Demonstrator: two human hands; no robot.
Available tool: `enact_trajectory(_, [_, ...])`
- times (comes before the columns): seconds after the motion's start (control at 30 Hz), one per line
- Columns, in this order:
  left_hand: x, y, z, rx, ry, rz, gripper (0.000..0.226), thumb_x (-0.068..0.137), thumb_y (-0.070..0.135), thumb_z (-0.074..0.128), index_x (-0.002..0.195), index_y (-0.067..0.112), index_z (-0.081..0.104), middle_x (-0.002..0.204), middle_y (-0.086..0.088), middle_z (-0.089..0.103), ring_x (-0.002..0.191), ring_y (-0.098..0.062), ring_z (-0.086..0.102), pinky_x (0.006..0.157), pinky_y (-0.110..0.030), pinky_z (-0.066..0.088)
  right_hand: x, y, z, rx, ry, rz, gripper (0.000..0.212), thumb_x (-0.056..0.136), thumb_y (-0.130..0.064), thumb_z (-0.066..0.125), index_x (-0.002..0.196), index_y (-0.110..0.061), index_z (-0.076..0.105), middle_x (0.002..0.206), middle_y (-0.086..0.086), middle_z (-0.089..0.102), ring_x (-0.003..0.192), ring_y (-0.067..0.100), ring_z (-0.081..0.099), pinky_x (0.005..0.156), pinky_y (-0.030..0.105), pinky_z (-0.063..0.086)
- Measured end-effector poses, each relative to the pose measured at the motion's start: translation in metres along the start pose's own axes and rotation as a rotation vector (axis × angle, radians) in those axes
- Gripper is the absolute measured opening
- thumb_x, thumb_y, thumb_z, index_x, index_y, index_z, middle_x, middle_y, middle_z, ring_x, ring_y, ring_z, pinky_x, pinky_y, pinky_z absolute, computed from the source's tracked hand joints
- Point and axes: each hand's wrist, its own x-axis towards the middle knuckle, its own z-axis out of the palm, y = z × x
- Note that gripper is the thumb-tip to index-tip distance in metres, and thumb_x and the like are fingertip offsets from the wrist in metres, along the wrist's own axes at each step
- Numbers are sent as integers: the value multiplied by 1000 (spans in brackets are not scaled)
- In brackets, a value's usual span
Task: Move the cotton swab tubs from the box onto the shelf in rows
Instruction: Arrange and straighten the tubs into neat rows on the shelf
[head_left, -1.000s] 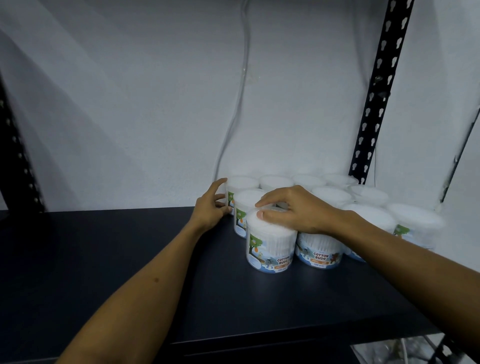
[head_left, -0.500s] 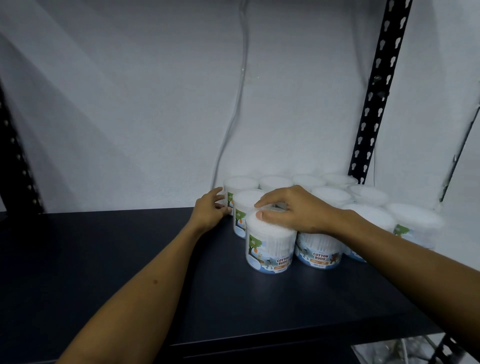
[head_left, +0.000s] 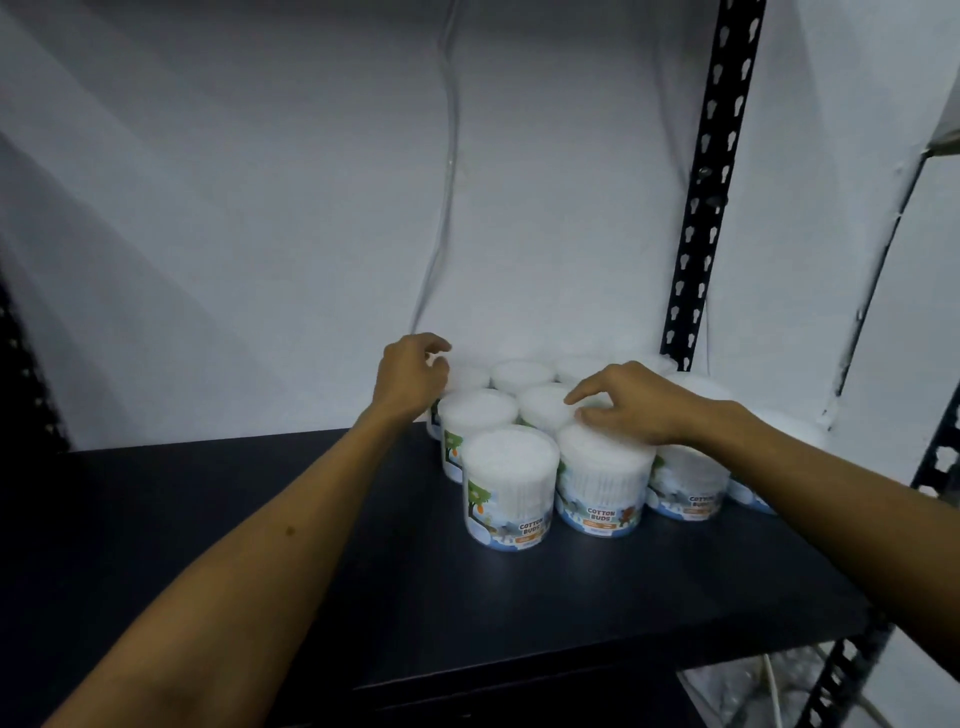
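Observation:
Several clear cotton swab tubs with white lids and "Cotton Buds" labels stand in rows on the dark shelf (head_left: 363, 571), packed toward its back right. The front-left tub (head_left: 511, 488) stands free of both hands. My right hand (head_left: 631, 405) lies with fingers spread on the lid of the second front tub (head_left: 605, 483), not gripping it. My left hand (head_left: 413, 379) hovers with loosely curled fingers by the back-left tub (head_left: 467, 376), which it partly hides. No box is in view.
A white wall closes off the back of the shelf. A black perforated upright (head_left: 711, 208) rises behind the tubs on the right, and another (head_left: 935, 457) stands at the shelf's right front corner. A thin cable (head_left: 447, 182) hangs down the wall.
My right hand has slid right, off the front-left tub and onto the second one. My left hand has lifted from the side of the back-left tub.

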Motion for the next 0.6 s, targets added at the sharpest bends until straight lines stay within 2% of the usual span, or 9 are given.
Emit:
enact_trajectory(0.13, [18,24,17,159,-259,99,23,90,20,58,110,19,70,123,0,64,112,-17,58,88,-21,40,4,2,1,21,-26,11,29,93,-23,53,118,-17,67,127,-3,63,117,14,56,102,30,41])
enact_trajectory(0.27, [27,25,30,311,-455,90,25,89,30,60,113,26,68,125,3,62,113,-17,56,98,-33,44,7,2,0,15,-35,-8,27,94,-23,53,115,-16,69,124,-4,65,115,13,57,101,30,42])
enact_trajectory(0.33, [27,26,33,347,-482,82,24,88,31,62,110,25,69,122,4,63,112,-17,57,97,-35,46,6,2,1,21,-33,-15,27,94,-23,54,114,-16,70,122,-4,66,114,13,58,101,30,43])
enact_trajectory(0.5, [28,31,35,340,-476,89,23,88,29,63,109,22,70,118,1,65,112,-17,57,90,-27,44,9,3,2,62,-19,7,24,91,-33,58,101,-17,73,112,-4,70,98,12,61,92,35,47])
enact_trajectory(0.6, [28,31,36,340,-467,98,24,89,28,63,109,19,71,118,0,65,110,-17,57,85,-23,40,13,-5,2,60,5,13,33,88,-43,62,109,-18,70,119,-1,66,95,13,59,90,33,46])
